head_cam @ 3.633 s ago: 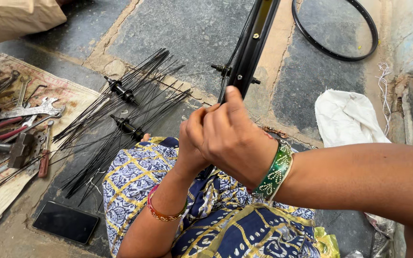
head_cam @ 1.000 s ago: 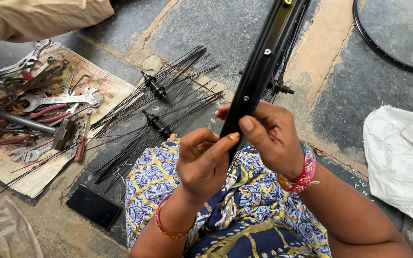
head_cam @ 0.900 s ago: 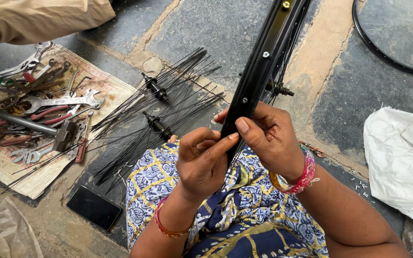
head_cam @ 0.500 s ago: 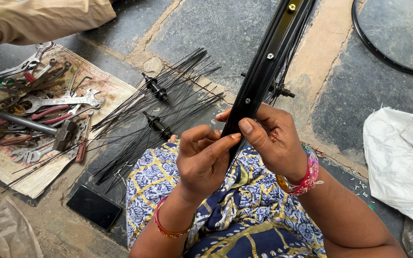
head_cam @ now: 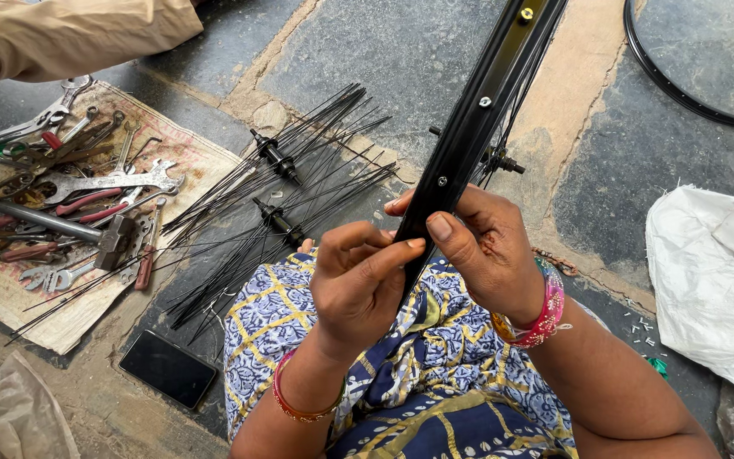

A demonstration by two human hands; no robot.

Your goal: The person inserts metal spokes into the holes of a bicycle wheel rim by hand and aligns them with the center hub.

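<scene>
Two hands: being kept together at the lower centre of the frame, above a lap covered in blue and yellow patterned cloth (head_cam: pixel 435 382).
Left hand (head_cam: pixel 358 285): being curled nearly closed, fingertips pinched against the inner edge of the rim; whether anything small is being gripped between them cannot be told.
Right hand (head_cam: pixel 490 251): being wrapped around the black bicycle wheel rim (head_cam: pixel 477 127), thumb pressed flat on its face, fingers closed behind it.
Rim: being held tilted, running from the hands up to the upper right of the frame, with spokes and a hub (head_cam: pixel 499 157) being seen behind it.
Loose spokes (head_cam: pixel 299 195): being left fanned out with two hubs on the stone floor, centre left.
Hand tools (head_cam: pixel 78 204): spanners, pliers and a hammer being kept on a cloth at left.
Phone (head_cam: pixel 167 368): being left face down at lower left.
Tyre (head_cam: pixel 681 76): being seen at upper right.
White bag (head_cam: pixel 715 289): being left at right edge.
Beige sleeve (head_cam: pixel 70 34): another person's, being seen at upper left.
</scene>
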